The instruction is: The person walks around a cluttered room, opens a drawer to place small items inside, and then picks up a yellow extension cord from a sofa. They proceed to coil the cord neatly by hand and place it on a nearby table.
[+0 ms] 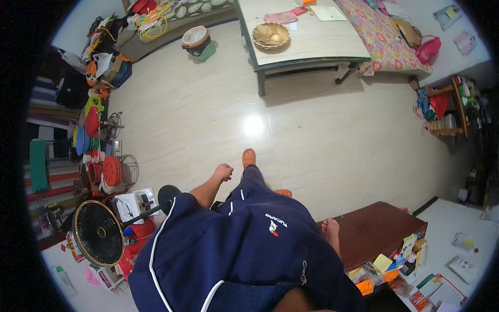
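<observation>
Brown wooden table [379,229] just beside right hand [330,228] — grip loose, empty.

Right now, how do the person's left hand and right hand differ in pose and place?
The left hand is curled into a loose fist, held out over the pale tiled floor; the right hand hangs with fingers straighter, beside the dark brown cabinet. The left hand is at the end of a bare forearm, ahead of the body near the orange shoe; the right hand is close against the navy shirt. Both appear to be holding nothing.
</observation>
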`<state>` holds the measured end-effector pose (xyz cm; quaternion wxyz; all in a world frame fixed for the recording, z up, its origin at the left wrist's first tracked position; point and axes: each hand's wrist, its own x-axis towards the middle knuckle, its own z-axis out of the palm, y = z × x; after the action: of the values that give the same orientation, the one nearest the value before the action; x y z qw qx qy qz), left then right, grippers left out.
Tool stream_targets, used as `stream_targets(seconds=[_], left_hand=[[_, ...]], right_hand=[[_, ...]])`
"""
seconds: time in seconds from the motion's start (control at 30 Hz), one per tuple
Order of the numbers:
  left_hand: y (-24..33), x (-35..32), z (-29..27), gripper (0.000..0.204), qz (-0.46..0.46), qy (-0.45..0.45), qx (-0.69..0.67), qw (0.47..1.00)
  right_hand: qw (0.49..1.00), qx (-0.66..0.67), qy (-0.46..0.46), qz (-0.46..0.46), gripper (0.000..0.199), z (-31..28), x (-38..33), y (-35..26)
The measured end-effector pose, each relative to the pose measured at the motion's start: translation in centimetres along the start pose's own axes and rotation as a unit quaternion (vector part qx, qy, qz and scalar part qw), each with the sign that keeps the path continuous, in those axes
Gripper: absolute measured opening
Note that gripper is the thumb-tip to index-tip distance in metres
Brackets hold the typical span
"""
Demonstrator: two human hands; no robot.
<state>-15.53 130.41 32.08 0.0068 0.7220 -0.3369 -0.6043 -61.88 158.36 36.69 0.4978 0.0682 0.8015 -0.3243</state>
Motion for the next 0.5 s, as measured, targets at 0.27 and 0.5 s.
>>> stream_targets(seconds=[0.27, 0.5], left_hand=[[3.4, 2.7, -10.4, 0.027, 0.025, 0.007, -0.085, 0.996], [2.1, 6.0, -17.4, 0.027, 0.002, 0.037, -0.145, 0.989]], right_hand=[[0.979, -0.162, -0.094, -0.079, 0.018, 15.4, -0.4, -8.2], [0.953, -0.221, -0.137, -0.154, 0.020, 26.2, -1.5, -16.9]])
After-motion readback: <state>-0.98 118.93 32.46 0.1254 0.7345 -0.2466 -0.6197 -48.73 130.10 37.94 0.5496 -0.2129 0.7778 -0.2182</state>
